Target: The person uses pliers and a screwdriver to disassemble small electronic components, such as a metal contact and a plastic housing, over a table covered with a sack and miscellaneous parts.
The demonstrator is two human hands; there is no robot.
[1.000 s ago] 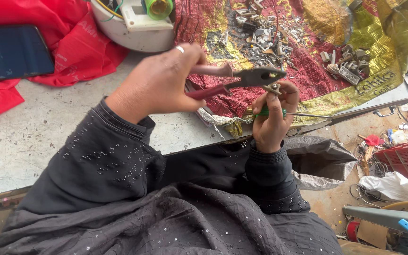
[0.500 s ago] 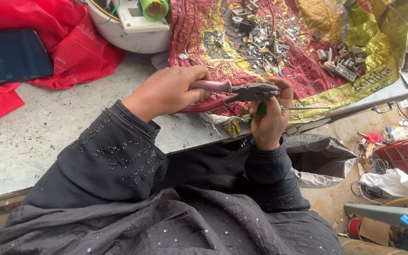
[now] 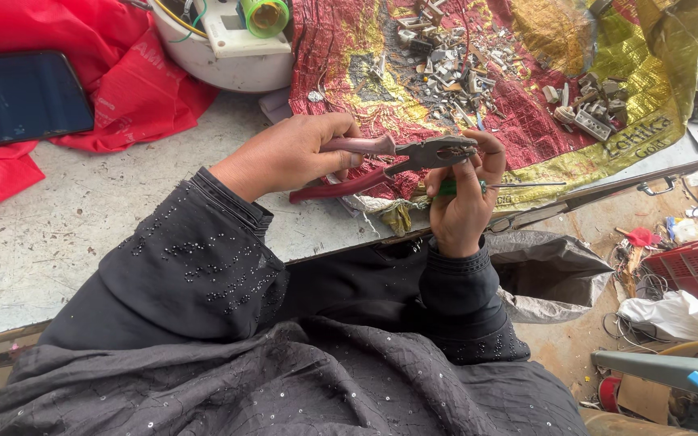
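My left hand (image 3: 288, 153) grips the red handles of a pair of pliers (image 3: 401, 157), whose jaws point right and meet the fingertips of my right hand (image 3: 462, 202). My right hand is closed around a green-handled screwdriver (image 3: 494, 186), its thin shaft sticking out to the right, and pinches a small metal part at the plier jaws. Both hands hover over the front edge of a grey worktable (image 3: 66, 234), just in front of a red and gold cloth (image 3: 527, 121).
A heap of small metal parts (image 3: 454, 64) lies on the cloth. A white round housing (image 3: 228, 40) with a green spool stands at the back. A dark phone (image 3: 22, 97) rests on red fabric (image 3: 123, 64) at left. A grey bag (image 3: 555, 270) and floor clutter lie right.
The pliers and my left hand have dropped lower and the handles have spread a little. My right hand keeps its place at the jaws.
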